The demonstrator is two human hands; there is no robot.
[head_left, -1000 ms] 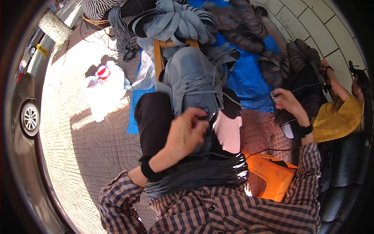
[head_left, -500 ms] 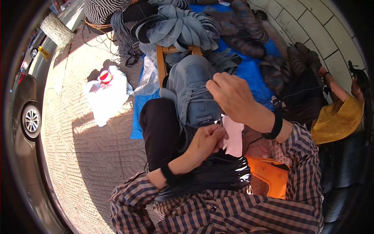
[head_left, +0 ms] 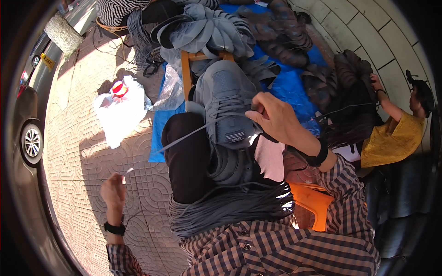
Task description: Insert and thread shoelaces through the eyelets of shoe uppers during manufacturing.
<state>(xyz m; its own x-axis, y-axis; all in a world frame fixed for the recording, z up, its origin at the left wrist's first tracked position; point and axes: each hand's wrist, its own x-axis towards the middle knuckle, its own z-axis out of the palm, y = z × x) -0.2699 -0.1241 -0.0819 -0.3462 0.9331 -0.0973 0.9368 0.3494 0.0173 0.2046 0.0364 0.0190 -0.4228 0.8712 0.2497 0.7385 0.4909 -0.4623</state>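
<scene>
A grey shoe upper [head_left: 224, 85] with laces criss-crossed over its tongue lies between my knees, toe pointing away. A loose grey shoelace [head_left: 184, 135] stretches from beside the tongue out to the lower left. My left hand [head_left: 113, 192] is out over the pavement, its fingers pinched at the lace's far end; motion blurs that end. Close to the right side of the upper, my right hand [head_left: 278, 117] has curled fingers closed on the lace. A thick bundle of dark grey laces [head_left: 230, 207] rests across my lap. Pink cloth [head_left: 270, 158] shows under my right wrist.
A wooden frame [head_left: 186, 76] stands beyond the upper. Piles of grey shoe uppers [head_left: 212, 32] and dark ones [head_left: 281, 34] lie on a blue sheet [head_left: 292, 94]. White plastic [head_left: 120, 124], an orange stool [head_left: 313, 207] and a person in yellow [head_left: 393, 142] are nearby.
My left hand has swung away from the tongue to the far lower left, drawing the lace out into a long line. My right hand has stayed near the upper and sits slightly lower.
</scene>
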